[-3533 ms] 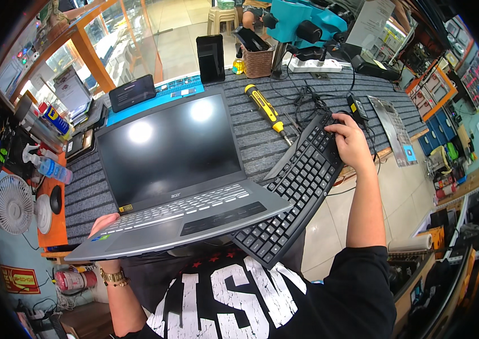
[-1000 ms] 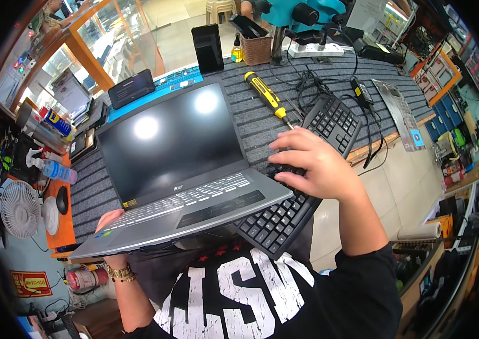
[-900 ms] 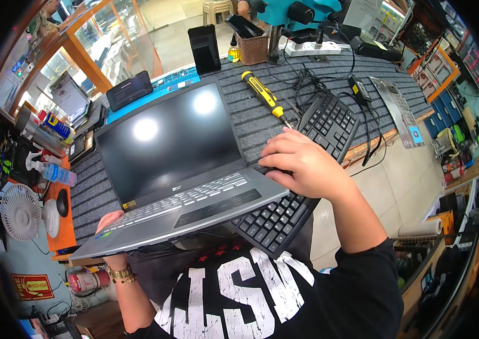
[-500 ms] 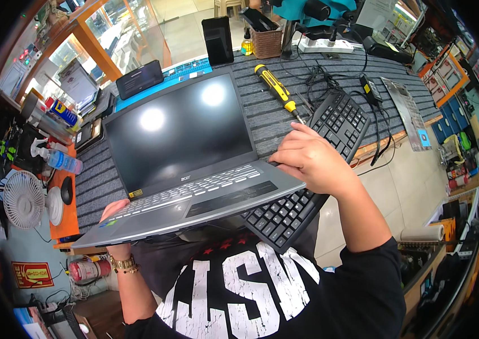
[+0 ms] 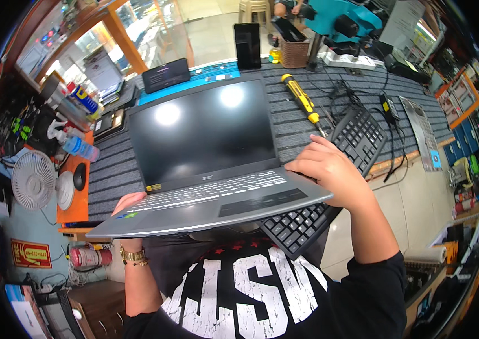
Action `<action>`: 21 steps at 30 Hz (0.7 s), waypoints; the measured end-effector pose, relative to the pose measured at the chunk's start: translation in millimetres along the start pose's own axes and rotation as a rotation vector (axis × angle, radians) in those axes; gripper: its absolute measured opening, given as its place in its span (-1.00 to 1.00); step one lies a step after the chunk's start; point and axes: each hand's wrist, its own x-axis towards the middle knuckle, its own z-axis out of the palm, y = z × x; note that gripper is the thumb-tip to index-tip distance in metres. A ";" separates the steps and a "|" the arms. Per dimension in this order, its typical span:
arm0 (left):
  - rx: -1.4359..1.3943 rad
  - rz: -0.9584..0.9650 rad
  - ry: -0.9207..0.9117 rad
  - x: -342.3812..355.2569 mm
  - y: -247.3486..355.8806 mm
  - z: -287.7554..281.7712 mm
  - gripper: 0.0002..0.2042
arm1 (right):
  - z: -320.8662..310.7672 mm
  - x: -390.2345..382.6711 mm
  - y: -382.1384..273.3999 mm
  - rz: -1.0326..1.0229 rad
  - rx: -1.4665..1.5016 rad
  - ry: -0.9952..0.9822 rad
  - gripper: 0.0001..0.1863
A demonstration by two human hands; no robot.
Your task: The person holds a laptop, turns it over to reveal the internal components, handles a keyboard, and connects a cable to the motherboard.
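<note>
An open grey laptop (image 5: 205, 141) is in front of me, its screen dark with two bright reflections and its front edge jutting past the table toward my body. My left hand (image 5: 131, 201) grips the laptop's left side, with the palm and some fingers hidden under the base. My right hand (image 5: 325, 169) is closed on the right edge near the hinge; its thumb tip is hard to see. Beneath the laptop and right forearm a black keyboard (image 5: 359, 138) lies slantwise, partly covered. Just beyond my right hand rests a yellow and black screwdriver (image 5: 301, 100).
Tangled black cables (image 5: 345, 93) and a bare keyboard panel (image 5: 421, 133) occupy the right of the striped grey mat (image 5: 273, 110). Along the back are a tablet (image 5: 166, 75), a black phone (image 5: 248, 46) and a wicker basket (image 5: 295, 53). Spray bottle (image 5: 75, 144) and fan (image 5: 33, 179) stand left.
The view has turned slightly, so the whole scene sits differently in the picture. Both hands keep their hold on the laptop, which stays in about the same place.
</note>
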 end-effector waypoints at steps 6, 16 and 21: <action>0.065 -0.015 0.038 4.9 -2.3 3.4 -0.63 | -5.4 2.2 -4.1 -0.053 -0.113 -0.046 -0.62; 0.140 0.054 0.037 6.7 7.5 2.5 -0.56 | -17.2 12.0 -16.0 -0.086 -0.229 -0.125 -0.58; 0.172 0.057 0.023 8.9 10.8 4.8 -0.65 | -17.6 14.1 -19.7 -0.085 -0.270 -0.131 -0.66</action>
